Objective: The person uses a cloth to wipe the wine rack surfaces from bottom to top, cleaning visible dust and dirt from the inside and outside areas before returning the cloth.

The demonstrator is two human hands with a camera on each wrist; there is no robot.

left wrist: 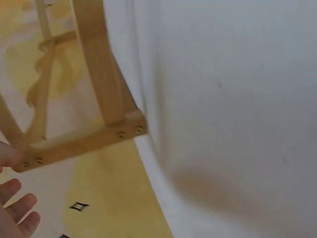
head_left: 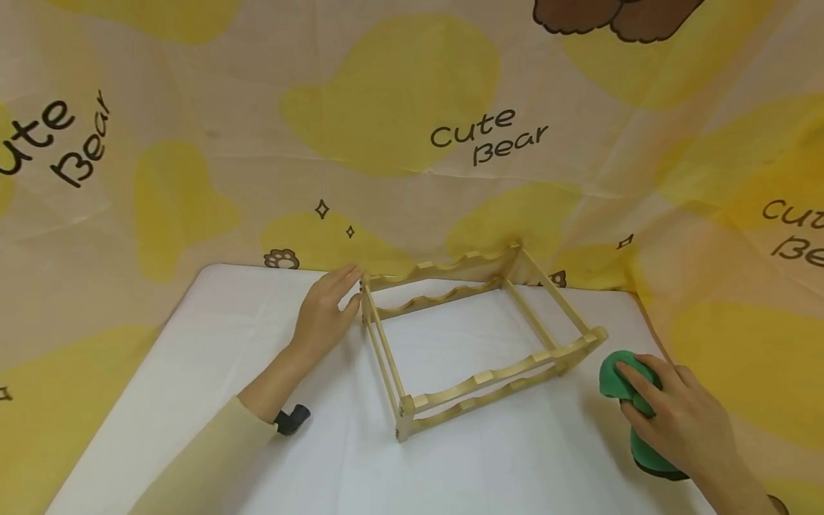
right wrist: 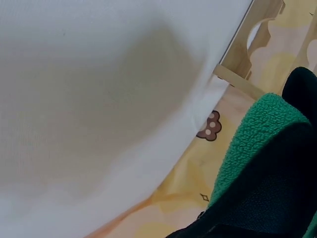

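A light wooden rack point(head_left: 486, 375) with scalloped rails stands on the white table. My left hand point(head_left: 327, 304) is at its far left corner, the fingers touching the end. In the left wrist view, a fingertip meets the screwed end piece point(left wrist: 84, 146), and the other fingers point(left wrist: 22, 208) are spread apart beside it. My right hand point(head_left: 685, 415) grips a folded green cloth point(head_left: 623, 375) at the rack's right, held apart from the wood. The right wrist view shows the fuzzy cloth point(right wrist: 247, 144) with a dark side; the right fingers are hidden there.
The white tabletop point(head_left: 322, 472) runs under the rack. A short black object point(head_left: 295, 420) shows beside the left forearm. A yellow and beige "Cute Bear" cloth point(head_left: 386, 93) hangs behind and along both sides of the table.
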